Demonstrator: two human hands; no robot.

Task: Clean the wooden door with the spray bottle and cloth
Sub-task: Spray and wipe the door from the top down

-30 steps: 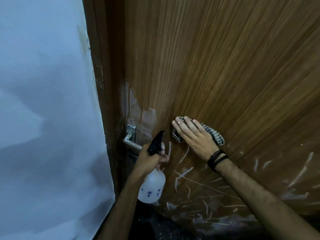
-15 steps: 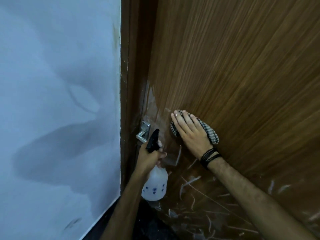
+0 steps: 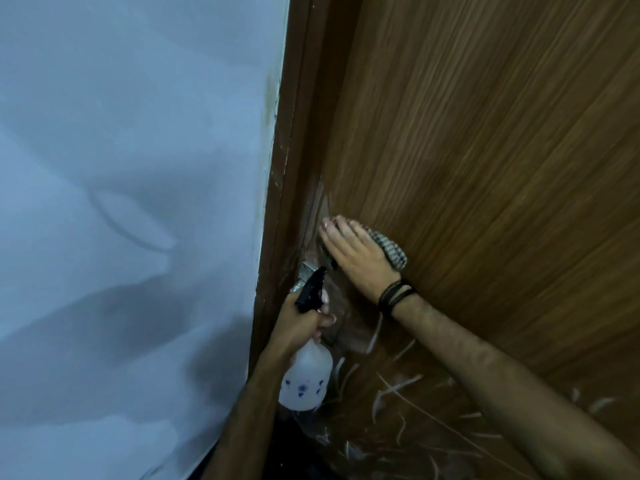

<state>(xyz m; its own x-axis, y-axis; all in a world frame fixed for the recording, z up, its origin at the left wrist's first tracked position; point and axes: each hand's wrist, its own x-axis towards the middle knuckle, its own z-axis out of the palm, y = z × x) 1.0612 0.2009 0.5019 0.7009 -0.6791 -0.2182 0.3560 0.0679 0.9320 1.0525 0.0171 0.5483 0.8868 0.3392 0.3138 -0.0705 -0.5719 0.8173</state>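
Observation:
The brown wooden door (image 3: 485,140) fills the right half of the view, with white scratch marks low down. My right hand (image 3: 353,254) lies flat with straight fingers on a checked cloth (image 3: 393,252), pressing it against the door just above the handle. My left hand (image 3: 298,323) grips the neck of a translucent white spray bottle (image 3: 306,381) with a black trigger head (image 3: 311,289), held below and left of the cloth. The metal door handle (image 3: 308,270) is mostly hidden behind the trigger head.
A pale blue-white wall (image 3: 131,202) takes up the left half, with my shadow on it. The dark brown door frame (image 3: 294,133) runs between wall and door. A worn pale patch (image 3: 320,206) marks the door near its edge.
My right hand has slid the cloth left and slightly up toward the door edge. The view has swung left, showing more wall. The left hand keeps the bottle below the handle.

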